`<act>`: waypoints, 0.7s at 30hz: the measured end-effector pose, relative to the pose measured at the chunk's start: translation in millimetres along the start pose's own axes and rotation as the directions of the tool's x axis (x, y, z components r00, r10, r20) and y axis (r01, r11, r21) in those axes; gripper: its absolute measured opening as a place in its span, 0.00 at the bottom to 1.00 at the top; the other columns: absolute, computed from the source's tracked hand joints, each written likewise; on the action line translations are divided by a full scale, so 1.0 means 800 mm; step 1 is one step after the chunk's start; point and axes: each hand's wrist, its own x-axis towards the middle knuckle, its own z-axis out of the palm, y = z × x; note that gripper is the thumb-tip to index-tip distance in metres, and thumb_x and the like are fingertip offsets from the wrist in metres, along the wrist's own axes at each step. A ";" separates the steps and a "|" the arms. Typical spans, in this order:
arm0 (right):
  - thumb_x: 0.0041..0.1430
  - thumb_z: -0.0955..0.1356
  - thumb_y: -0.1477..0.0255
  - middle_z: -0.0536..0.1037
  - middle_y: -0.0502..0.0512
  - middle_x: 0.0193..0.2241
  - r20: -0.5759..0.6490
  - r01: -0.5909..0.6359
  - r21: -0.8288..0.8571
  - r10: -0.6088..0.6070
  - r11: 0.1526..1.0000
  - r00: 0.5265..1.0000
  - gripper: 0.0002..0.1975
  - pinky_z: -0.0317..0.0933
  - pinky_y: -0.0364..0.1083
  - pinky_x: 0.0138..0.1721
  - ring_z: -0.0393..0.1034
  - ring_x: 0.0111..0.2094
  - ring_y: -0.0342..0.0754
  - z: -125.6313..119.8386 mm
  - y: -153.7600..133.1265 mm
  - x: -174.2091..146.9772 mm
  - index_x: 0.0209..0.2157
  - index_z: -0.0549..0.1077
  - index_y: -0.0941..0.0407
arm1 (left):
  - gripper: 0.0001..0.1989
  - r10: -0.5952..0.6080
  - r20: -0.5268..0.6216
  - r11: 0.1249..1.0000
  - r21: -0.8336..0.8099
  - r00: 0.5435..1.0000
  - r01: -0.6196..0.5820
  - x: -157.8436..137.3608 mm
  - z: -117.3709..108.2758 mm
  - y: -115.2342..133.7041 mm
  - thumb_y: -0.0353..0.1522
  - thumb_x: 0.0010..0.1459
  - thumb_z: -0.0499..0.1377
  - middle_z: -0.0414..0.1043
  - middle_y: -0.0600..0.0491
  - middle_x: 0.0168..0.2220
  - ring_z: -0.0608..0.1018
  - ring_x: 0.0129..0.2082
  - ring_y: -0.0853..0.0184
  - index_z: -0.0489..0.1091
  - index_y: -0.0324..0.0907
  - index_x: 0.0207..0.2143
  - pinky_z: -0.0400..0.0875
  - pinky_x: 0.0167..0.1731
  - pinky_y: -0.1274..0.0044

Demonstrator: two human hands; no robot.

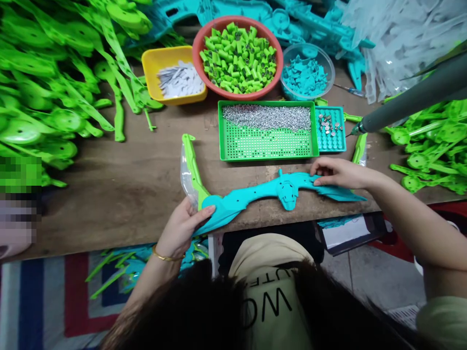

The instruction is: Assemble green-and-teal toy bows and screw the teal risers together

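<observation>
At the near edge of the table [109, 204] lay the turquoise bow-shaped piece [255, 191], left end pinched by the left hand [180, 226]; right hand [337, 171] touched its other wing, clamping unclear. Uneven lifting risked unseating the green arm [194, 167].

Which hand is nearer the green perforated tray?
Right. The right hand is by the near right corner of the tray; the left hand is farther, beyond its near left corner.

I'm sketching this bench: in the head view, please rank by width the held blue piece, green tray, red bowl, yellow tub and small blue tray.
Widest first:
Blue piece
Green tray and red bowl: too alike to rank
Yellow tub
Small blue tray
</observation>
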 end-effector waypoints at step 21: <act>0.43 0.74 0.55 0.80 0.52 0.32 0.154 -0.211 0.105 0.194 0.972 0.969 0.22 0.65 0.48 0.35 0.72 0.34 0.49 -0.005 -0.006 0.011 0.38 0.78 0.52 | 0.29 0.148 0.000 0.988 0.037 0.989 -0.148 -0.004 -0.007 -0.021 0.41 0.38 0.73 0.75 0.53 0.39 0.77 0.36 0.64 0.68 0.43 0.43 0.73 0.39 0.77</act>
